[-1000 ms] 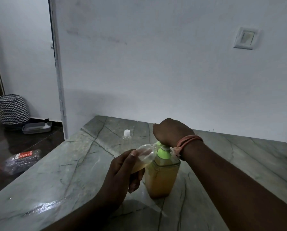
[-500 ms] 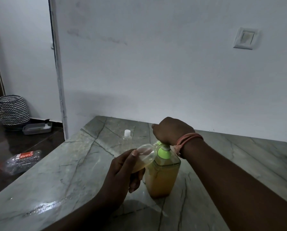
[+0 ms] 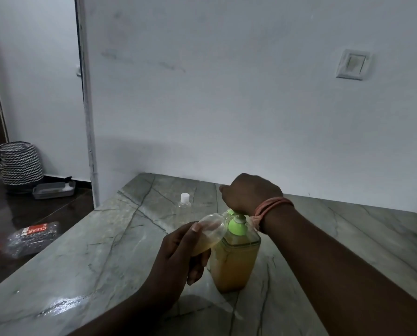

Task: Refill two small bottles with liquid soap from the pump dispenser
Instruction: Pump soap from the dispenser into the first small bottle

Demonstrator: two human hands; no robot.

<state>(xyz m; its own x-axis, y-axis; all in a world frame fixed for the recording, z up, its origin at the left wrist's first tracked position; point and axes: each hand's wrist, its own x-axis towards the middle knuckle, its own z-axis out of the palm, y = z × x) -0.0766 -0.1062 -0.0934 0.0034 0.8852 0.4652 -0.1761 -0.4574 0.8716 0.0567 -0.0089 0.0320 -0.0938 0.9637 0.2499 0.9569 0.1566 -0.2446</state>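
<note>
Head view | Step: filling first bottle | Right hand (image 3: 249,191) fisted on green pump head of square amber-soap dispenser (image 3: 234,263), mid-table | Left hand (image 3: 178,258) clasps tilted clear small bottle (image 3: 211,230) at spout, part-filled | Second clear white-capped bottle (image 3: 184,202) stands behind, capped | Next: more strokes, mouth kept aligned.

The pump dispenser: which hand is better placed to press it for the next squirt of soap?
Right. The right hand rests on top of the green pump head, while the left hand holds the small bottle tilted at the spout.
</note>
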